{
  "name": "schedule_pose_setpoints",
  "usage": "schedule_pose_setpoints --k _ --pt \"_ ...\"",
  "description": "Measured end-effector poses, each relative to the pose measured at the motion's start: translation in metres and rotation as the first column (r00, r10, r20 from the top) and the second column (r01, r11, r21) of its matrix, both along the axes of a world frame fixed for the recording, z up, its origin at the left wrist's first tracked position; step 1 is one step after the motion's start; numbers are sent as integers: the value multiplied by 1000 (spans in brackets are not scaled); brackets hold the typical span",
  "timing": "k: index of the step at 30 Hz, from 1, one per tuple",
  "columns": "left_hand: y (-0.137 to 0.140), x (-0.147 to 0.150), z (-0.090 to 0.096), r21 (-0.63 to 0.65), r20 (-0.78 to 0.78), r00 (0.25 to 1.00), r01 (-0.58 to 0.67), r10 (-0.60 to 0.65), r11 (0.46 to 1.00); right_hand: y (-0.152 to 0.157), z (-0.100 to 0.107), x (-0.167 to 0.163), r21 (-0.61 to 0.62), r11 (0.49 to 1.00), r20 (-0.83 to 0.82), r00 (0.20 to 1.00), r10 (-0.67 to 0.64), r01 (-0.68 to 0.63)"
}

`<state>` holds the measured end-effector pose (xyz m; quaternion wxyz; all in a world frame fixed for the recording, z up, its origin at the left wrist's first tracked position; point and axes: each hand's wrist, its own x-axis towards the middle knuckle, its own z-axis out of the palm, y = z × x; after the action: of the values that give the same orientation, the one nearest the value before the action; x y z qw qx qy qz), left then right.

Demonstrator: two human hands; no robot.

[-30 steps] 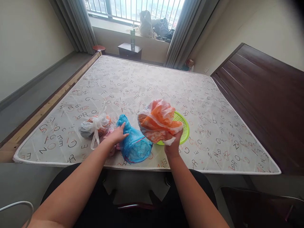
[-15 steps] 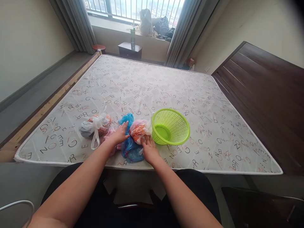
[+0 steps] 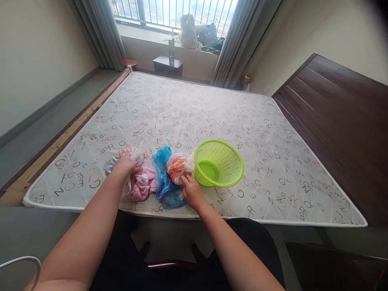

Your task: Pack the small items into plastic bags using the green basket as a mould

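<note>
My left hand (image 3: pixel 123 165) is closed on a tied white plastic bag (image 3: pixel 138 154) with orange print and dark contents; its fingertips are partly hidden. My right hand (image 3: pixel 192 190) lies with fingers stretched against a pink, orange and white plastic bag (image 3: pixel 178 165), not wrapped round it. Beneath and left of that bundle spreads a crumpled blue plastic bag (image 3: pixel 165 182). A pink cloth (image 3: pixel 142 186) lies bunched between the white bag and the blue one. Just right of the bundle, a lime-green plastic basket (image 3: pixel 218 182) is tilted, its opening towards me.
Everything lies near the front edge of a letter-printed mattress (image 3: pixel 194 105). A dark wooden headboard (image 3: pixel 333 109) rises at the right, and a wooden bed rail (image 3: pixel 87 115) runs along the left. Beyond stands a small bedside table (image 3: pixel 167 64) with a bottle (image 3: pixel 171 52).
My left hand has moved left from the blue bag onto the white bag, uncovering the pink cloth. My right hand has stayed by the orange-and-white bundle.
</note>
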<state>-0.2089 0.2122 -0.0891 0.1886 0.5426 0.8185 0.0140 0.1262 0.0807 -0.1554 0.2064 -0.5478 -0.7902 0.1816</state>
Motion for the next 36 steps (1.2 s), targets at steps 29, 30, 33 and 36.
schedule_pose_setpoints --k 29,30,33,36 --pt "-62 138 -24 429 424 431 679 -797 595 1 -13 -4 -53 967 -372 894 -251 249" --pt "-62 138 -25 418 417 447 678 -791 604 1 -13 -4 -80 963 -380 886 -267 256" --pt "-63 140 -25 415 405 472 668 -783 618 1 -11 -5 -142 952 -416 856 -307 272" --pt "-67 143 -19 462 387 434 672 -814 578 2 -7 -4 -152 945 -453 830 -327 290"
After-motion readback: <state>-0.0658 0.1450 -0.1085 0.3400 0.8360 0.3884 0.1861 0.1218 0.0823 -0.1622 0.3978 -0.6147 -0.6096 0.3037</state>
